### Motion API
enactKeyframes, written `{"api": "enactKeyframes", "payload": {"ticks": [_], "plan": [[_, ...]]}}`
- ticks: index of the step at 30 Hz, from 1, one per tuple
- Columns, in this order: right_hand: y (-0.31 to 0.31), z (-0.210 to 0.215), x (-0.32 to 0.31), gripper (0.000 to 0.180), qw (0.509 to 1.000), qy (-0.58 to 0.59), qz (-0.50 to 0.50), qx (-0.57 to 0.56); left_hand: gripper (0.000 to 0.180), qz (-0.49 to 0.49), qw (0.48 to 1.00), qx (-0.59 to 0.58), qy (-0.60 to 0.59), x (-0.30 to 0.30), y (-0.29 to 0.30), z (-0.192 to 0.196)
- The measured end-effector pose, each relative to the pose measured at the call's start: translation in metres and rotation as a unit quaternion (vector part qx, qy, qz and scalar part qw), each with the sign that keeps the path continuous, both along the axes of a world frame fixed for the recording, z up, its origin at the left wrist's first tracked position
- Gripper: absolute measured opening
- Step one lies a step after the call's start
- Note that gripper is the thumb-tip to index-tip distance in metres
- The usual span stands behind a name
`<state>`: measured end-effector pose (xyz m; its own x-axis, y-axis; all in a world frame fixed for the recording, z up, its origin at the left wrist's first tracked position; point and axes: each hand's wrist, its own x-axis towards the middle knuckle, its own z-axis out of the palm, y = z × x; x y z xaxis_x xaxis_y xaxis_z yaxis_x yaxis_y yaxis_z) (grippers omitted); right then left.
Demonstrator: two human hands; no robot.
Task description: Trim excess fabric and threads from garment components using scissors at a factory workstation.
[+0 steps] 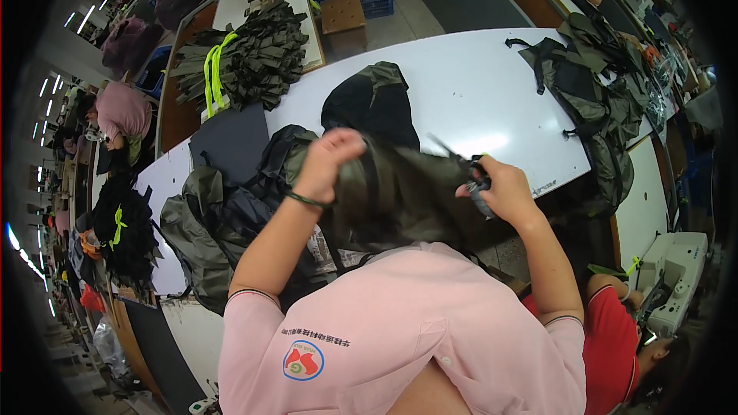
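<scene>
My left hand (330,161) is raised with its fingers closed at the upper edge of an olive-green fabric bag piece (407,192). That piece hangs in front of my chest, smeared by motion, with a darker band near the left hand. In my right hand (503,188) is a pair of scissors (478,175) with dark handles. Its blades point up and to the left, past the fabric's right end. Just beyond the fabric, a black and olive bag (373,104) lies on the white table (469,84).
More olive and dark bags (204,223) lie at the left, beside a dark flat sheet (228,138). A bundle of olive strips (254,58) sits farther back. Bags with straps (588,92) drape over the table's right end. A person in red (611,346) is close at my right, by a sewing machine (676,280).
</scene>
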<state>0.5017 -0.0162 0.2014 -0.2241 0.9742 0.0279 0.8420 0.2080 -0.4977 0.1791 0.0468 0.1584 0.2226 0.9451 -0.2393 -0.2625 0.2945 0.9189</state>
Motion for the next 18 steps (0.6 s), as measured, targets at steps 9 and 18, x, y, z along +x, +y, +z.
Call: {"api": "enactKeyframes", "payload": {"ticks": [9, 18], "plan": [[-0.002, -0.079, 0.038, 0.036, 0.953, 0.247, -0.144, -0.101, 0.032, 0.304, 0.928, -0.051, -0.212, -0.064, 0.017, 0.010], [-0.022, -0.152, -0.033, 0.035, 0.806, 0.464, -0.181, -0.319, 0.023, 0.047, 0.906, -0.334, -0.255, -0.028, -0.158, -0.148]]}}
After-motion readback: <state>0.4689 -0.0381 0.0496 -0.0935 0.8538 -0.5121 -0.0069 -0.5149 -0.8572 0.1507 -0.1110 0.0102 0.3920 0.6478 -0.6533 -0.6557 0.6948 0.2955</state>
